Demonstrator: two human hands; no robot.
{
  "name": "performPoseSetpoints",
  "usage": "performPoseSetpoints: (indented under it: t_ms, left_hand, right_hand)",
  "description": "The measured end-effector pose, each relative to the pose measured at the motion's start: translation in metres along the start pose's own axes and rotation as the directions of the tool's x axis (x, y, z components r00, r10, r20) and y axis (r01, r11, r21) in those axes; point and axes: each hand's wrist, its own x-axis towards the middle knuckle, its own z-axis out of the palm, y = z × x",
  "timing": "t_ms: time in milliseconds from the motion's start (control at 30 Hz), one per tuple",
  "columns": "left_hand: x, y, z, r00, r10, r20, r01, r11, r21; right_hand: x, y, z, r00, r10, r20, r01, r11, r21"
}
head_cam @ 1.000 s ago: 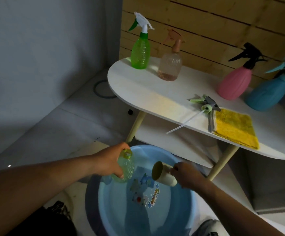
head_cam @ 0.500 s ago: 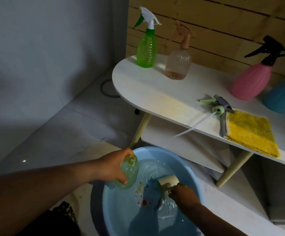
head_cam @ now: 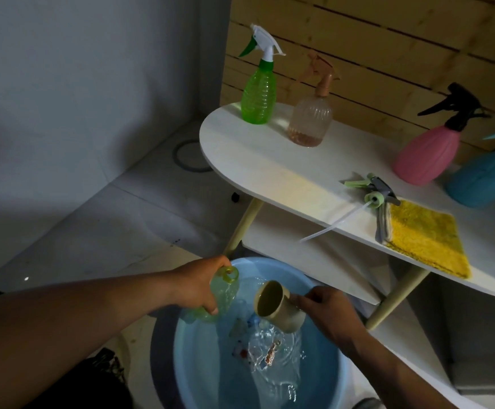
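A light blue basin [head_cam: 326, 376] of rippling water stands on the floor below me. My left hand [head_cam: 202, 286] grips a pale green open-necked bottle [head_cam: 224, 290] over the basin's left rim, neck pointing up. My right hand [head_cam: 327, 311] holds a beige cup [head_cam: 275, 307] by its handle just right of the bottle's neck, above the water, its mouth tilted toward the bottle. The bottle's detached grey and green spray head [head_cam: 373, 191] with its long tube lies on the white table [head_cam: 264, 169].
On the table stand a green spray bottle [head_cam: 258, 90], a clear peach one [head_cam: 309, 119], a pink one [head_cam: 428, 153] and a teal one [head_cam: 488, 180]. A yellow cloth [head_cam: 423, 237] lies near the front edge. A lower shelf [head_cam: 308, 258] sits just behind the basin.
My right hand dipped the cup into the water half a second ago and has now lifted it back up beside the bottle's neck. The water ripples. My left hand stayed put.
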Motion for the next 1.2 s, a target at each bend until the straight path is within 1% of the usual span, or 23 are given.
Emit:
performPoseSetpoints:
  t_ms: [200,333,500,633,933,1200]
  left_hand:
    - [-0.001,0.008,0.001,1.000,0.016,-0.001,-0.016,1.000,0.010]
    - [-0.002,0.015,-0.001,0.999,0.051,-0.007,-0.051,0.999,-0.008]
    - [-0.002,0.021,0.002,0.996,0.086,-0.003,-0.086,0.996,-0.007]
    - [-0.002,0.023,0.003,0.996,0.093,-0.006,-0.093,0.996,-0.005]
    - [-0.001,0.024,0.005,0.994,0.106,0.003,-0.106,0.994,0.018]
    - [-0.001,0.027,0.007,0.991,0.130,-0.006,-0.130,0.991,-0.011]
  right_hand:
    - [-0.025,-0.041,-0.039,0.995,-0.047,-0.085,0.059,0.989,0.138]
    - [-0.039,-0.061,-0.056,0.983,-0.111,-0.149,0.132,0.981,0.140]
    - [-0.054,-0.077,-0.066,0.962,-0.191,-0.197,0.213,0.972,0.100]
    - [-0.060,-0.083,-0.071,0.942,-0.239,-0.234,0.252,0.967,0.026]
    - [-0.062,-0.085,-0.069,0.917,-0.297,-0.266,0.284,0.955,-0.085]
    - [-0.067,-0.091,-0.067,0.888,-0.355,-0.293,0.325,0.934,-0.146]
